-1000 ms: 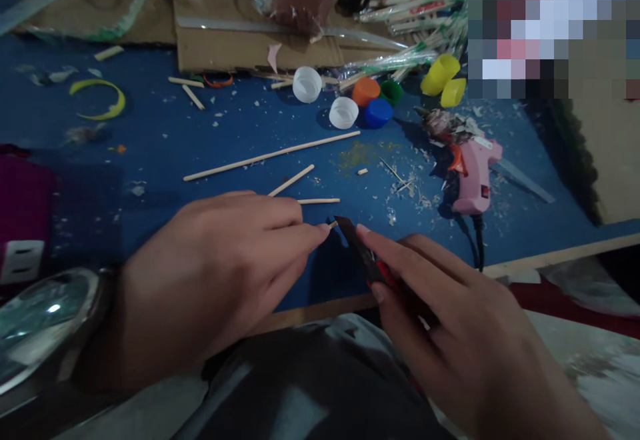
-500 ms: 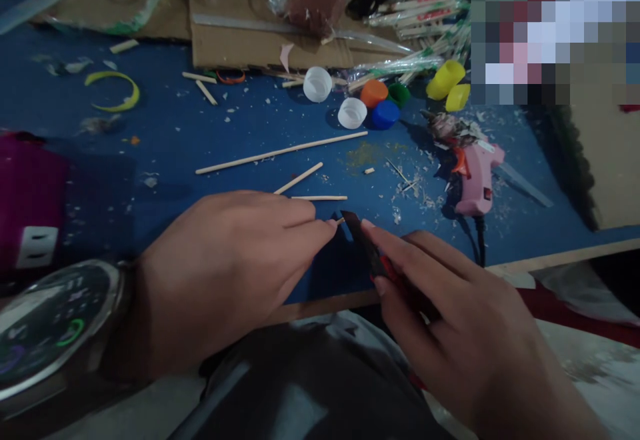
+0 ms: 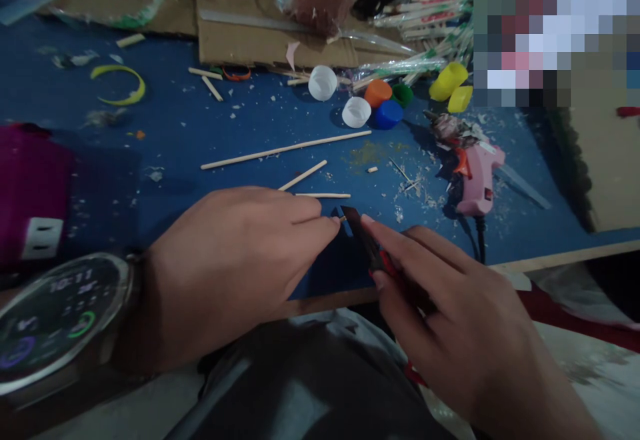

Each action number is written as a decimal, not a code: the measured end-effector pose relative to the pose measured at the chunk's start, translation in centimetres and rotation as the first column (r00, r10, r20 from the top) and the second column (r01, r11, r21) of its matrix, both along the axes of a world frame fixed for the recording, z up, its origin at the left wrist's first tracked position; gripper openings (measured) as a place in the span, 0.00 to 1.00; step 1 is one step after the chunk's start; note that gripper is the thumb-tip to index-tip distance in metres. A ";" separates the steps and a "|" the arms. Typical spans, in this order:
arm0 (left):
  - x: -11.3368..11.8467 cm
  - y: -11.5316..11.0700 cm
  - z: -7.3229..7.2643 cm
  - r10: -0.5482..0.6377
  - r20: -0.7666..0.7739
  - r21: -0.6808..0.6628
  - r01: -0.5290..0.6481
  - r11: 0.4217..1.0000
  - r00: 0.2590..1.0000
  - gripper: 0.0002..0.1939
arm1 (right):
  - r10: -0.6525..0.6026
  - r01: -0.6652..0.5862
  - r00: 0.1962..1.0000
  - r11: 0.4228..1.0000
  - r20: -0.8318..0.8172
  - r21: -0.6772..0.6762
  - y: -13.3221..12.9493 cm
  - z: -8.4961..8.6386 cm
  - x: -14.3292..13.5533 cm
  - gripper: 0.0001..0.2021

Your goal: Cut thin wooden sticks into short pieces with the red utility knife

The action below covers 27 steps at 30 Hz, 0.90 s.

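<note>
Barely shifted, the right hand [image 3: 473, 307] grips a dark cutter [image 3: 360, 232], the left hand [image 3: 240, 260] pinching a thin tan stick [image 3: 343, 219].

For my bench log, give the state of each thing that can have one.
Left hand: pinching stick
Right hand: gripping knife
Stick: pinched, tip showing
Knife: blade out
Watch: screen lit
Glue gun: on its side, power unclear
Yellow strip: curled open
White caps: open sides showing

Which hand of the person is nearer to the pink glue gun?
The right hand: it holds a knife on the near side of the pink glue gun. The left hand is farther away, well to the left of it.
</note>
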<state>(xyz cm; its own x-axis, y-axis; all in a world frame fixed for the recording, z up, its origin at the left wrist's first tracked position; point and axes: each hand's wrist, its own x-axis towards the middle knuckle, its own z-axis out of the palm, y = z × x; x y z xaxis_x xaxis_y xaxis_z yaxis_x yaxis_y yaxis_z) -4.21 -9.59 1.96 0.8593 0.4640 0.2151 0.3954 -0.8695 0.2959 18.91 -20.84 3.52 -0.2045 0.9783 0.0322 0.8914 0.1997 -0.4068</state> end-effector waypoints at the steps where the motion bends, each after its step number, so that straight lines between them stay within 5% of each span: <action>1: 0.0 0.0 0.0 0.000 -0.002 -0.006 0.000 1.000 1.000 0.30 | 0.000 0.000 1.000 1.000 0.002 0.003 0.1 0.0 0.0 0.25; 13: 0.3 0.0 0.1 0.013 -0.080 0.010 -0.012 1.000 0.997 0.32 | 0.007 -0.008 0.999 1.000 -0.053 -0.017 0.2 0.0 0.1 0.26; 27: 0.1 -0.1 0.0 0.025 -0.066 -0.011 -0.026 1.000 0.997 0.22 | 0.019 -0.018 0.999 1.000 -0.044 0.003 0.1 0.1 -0.5 0.24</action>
<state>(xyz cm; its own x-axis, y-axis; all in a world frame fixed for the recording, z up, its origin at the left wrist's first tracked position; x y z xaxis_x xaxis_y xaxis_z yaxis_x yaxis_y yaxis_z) -4.07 -9.66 1.99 0.8592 0.4885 0.1524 0.4368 -0.8552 0.2790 18.39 -20.75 3.59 -0.2209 0.9743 0.0446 0.8687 0.2173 -0.4451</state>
